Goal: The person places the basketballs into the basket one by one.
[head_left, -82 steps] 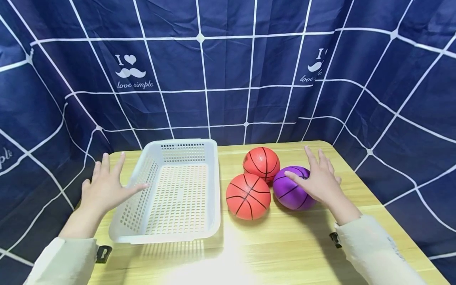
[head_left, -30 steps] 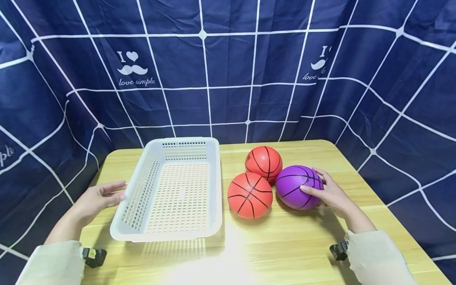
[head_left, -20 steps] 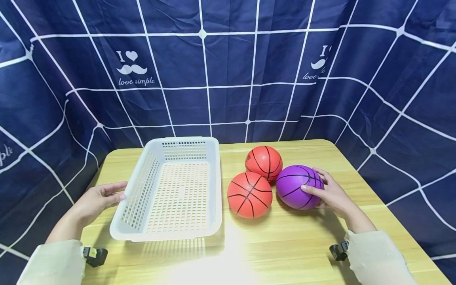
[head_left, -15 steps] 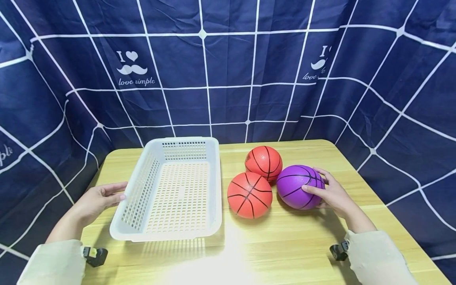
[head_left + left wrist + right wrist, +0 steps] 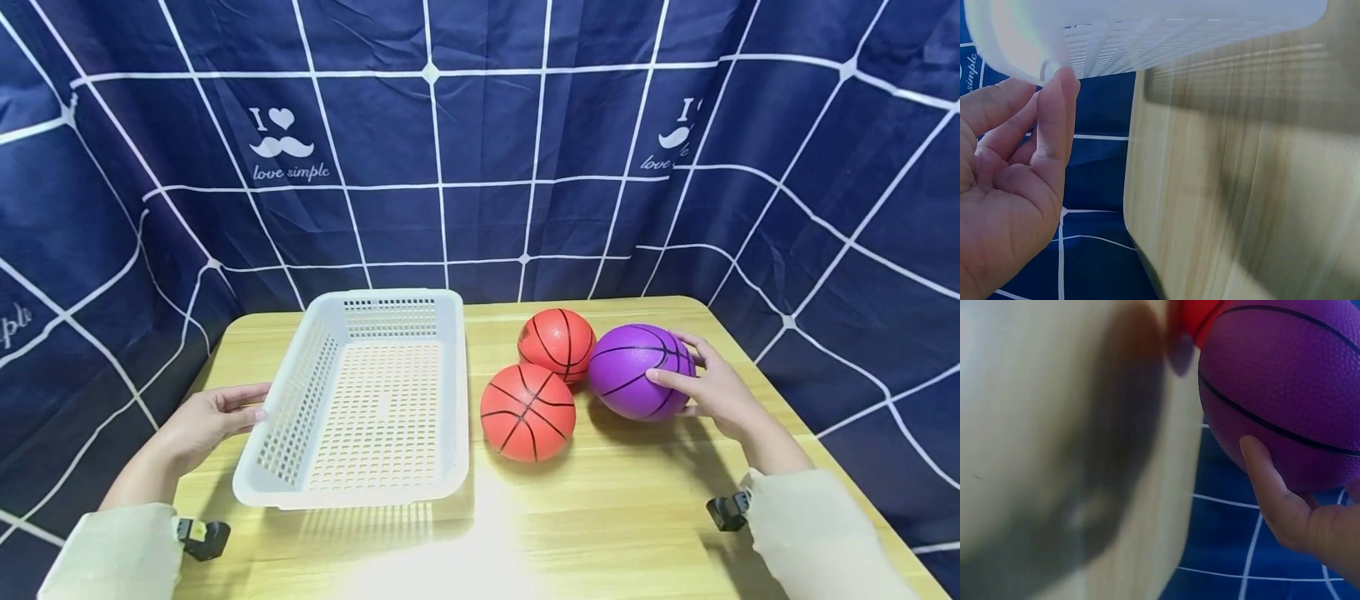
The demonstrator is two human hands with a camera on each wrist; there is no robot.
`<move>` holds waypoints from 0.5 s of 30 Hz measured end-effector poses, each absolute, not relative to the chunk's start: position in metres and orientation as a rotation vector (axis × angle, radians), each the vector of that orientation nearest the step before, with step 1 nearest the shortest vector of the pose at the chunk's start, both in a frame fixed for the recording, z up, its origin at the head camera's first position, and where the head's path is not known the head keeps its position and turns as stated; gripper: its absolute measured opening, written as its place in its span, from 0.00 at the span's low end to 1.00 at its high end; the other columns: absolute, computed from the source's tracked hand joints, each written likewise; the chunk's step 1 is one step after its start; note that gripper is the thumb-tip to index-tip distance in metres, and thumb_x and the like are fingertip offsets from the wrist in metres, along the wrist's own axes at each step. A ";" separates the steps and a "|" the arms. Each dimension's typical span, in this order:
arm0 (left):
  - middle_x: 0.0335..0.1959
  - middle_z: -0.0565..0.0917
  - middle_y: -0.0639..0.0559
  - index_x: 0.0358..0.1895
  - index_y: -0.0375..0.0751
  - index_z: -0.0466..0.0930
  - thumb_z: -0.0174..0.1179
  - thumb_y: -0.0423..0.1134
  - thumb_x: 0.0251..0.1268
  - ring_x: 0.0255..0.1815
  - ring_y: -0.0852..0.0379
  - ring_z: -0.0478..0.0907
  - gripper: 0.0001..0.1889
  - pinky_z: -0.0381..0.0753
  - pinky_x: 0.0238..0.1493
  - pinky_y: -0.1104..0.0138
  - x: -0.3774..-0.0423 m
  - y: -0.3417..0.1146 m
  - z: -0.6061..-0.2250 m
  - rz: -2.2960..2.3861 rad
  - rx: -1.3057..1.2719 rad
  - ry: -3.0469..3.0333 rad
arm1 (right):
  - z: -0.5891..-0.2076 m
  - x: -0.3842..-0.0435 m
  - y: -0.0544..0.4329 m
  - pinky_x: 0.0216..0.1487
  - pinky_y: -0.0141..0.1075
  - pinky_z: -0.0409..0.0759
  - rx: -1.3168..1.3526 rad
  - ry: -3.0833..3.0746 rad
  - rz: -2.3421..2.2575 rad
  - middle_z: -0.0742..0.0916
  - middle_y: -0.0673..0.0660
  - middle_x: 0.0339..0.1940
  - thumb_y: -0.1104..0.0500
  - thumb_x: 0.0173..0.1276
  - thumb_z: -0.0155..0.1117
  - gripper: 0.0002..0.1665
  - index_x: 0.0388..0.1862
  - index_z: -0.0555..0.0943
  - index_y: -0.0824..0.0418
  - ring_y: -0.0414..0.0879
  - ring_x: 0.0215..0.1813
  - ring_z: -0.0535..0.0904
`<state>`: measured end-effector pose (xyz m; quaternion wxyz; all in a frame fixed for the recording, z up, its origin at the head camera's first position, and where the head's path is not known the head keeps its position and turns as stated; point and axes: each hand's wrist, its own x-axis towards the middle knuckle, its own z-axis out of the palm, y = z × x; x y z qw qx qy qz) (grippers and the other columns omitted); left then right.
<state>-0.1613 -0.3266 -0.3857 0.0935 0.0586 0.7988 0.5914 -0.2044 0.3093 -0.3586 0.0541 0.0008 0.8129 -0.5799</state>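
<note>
Right hand (image 5: 712, 387) has its thumb and fingers curled round the purple basketball (image 5: 637, 371), which looks held up off the wood-grain table (image 5: 585, 525), its shadow falling apart from it. Left hand (image 5: 202, 423) is pinching the side rim of a white perforated plastic basket (image 5: 454, 400), so the basket's just right of that grip. Between the two grips, closer to the right one, you've got the nearer red basketball (image 5: 527, 414) and the farther red basketball (image 5: 557, 340). Beyond both grips hangs a navy grid-print curtain (image 5: 480, 221).
</note>
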 end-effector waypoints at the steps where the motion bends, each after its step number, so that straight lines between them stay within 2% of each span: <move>1: 0.48 0.81 0.60 0.63 0.13 0.57 0.57 0.28 0.66 0.45 0.69 0.78 0.29 0.78 0.45 0.74 -0.161 -0.326 -0.386 1.758 0.172 2.368 | -0.355 -0.206 0.309 0.39 0.55 0.81 -0.007 2.480 -1.756 0.54 0.74 0.68 0.55 0.65 0.65 0.49 0.76 0.47 0.57 0.70 0.56 0.67; 5: 0.49 0.81 0.57 0.63 0.13 0.58 0.58 0.28 0.66 0.45 0.70 0.77 0.29 0.78 0.46 0.74 -0.161 -0.326 -0.385 1.756 0.164 2.374 | -0.338 -0.210 0.306 0.37 0.53 0.82 -0.046 2.520 -1.734 0.57 0.72 0.67 0.56 0.65 0.66 0.46 0.75 0.52 0.54 0.65 0.51 0.71; 8: 0.52 0.80 0.47 0.63 0.13 0.58 0.59 0.30 0.65 0.45 0.70 0.77 0.29 0.77 0.46 0.74 -0.161 -0.325 -0.385 1.735 0.154 2.391 | -0.324 -0.214 0.301 0.36 0.52 0.83 -0.074 2.547 -1.731 0.58 0.70 0.66 0.56 0.64 0.67 0.44 0.74 0.54 0.51 0.61 0.50 0.72; 11: 0.55 0.78 0.38 0.63 0.14 0.59 0.59 0.30 0.66 0.45 0.70 0.77 0.30 0.78 0.46 0.73 -0.162 -0.325 -0.385 1.720 0.145 2.402 | -0.311 -0.219 0.293 0.34 0.49 0.83 -0.095 2.587 -1.711 0.58 0.70 0.66 0.56 0.64 0.67 0.47 0.75 0.52 0.51 0.63 0.51 0.71; 15: 0.55 0.78 0.38 0.63 0.14 0.58 0.59 0.30 0.66 0.45 0.70 0.77 0.30 0.78 0.46 0.73 -0.162 -0.325 -0.385 1.725 0.143 2.401 | -0.296 -0.226 0.280 0.33 0.47 0.84 -0.116 2.612 -1.701 0.58 0.72 0.67 0.56 0.64 0.67 0.50 0.77 0.48 0.54 0.68 0.55 0.67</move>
